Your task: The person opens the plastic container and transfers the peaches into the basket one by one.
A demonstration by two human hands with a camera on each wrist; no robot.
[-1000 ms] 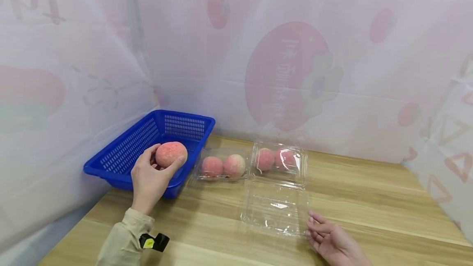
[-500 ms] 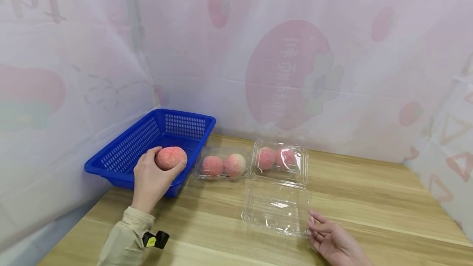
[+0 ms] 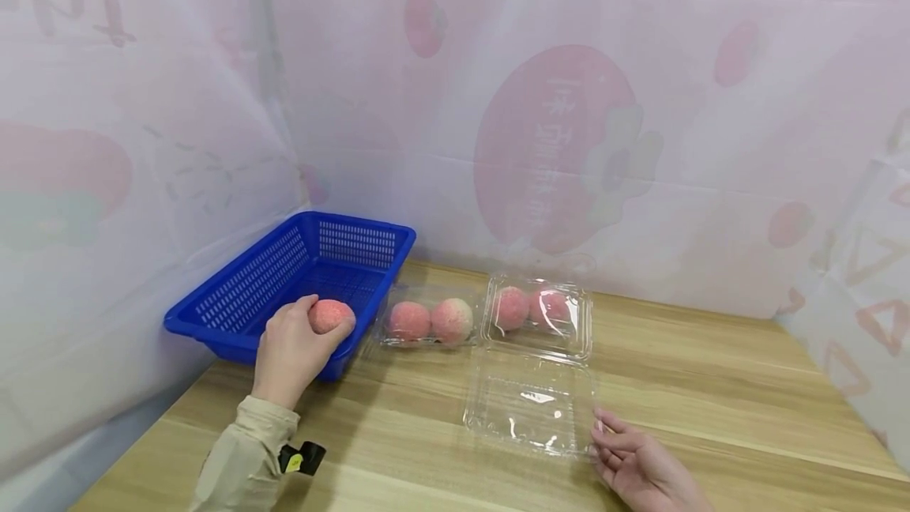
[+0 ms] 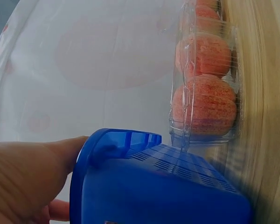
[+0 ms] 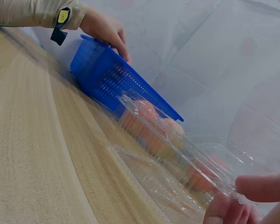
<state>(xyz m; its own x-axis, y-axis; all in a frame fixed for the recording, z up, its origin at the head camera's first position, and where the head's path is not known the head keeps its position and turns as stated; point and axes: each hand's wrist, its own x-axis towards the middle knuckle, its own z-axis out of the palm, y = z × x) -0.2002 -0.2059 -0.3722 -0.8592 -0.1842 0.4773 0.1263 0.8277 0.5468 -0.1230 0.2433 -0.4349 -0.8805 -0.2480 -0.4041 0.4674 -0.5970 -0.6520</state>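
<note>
In the head view my left hand grips a pink peach by its sides, low over the near end of a blue plastic basket. The basket's rim hides that peach in the left wrist view, where part of the hand shows. With thumb and fingers, my right hand pinches the corner of a clear clamshell box that lies unfolded. Two peaches sit in its far half; the near half holds nothing. In the right wrist view the fingertips are at the clear plastic edge.
A second clear box with two peaches stands between the basket and the unfolded box. All rest on a wooden table. Printed white cloth hangs behind and at both sides.
My left hand has lowered the peach further into the basket's near end, so less of the peach shows. The right hand and the boxes have stayed in place.
</note>
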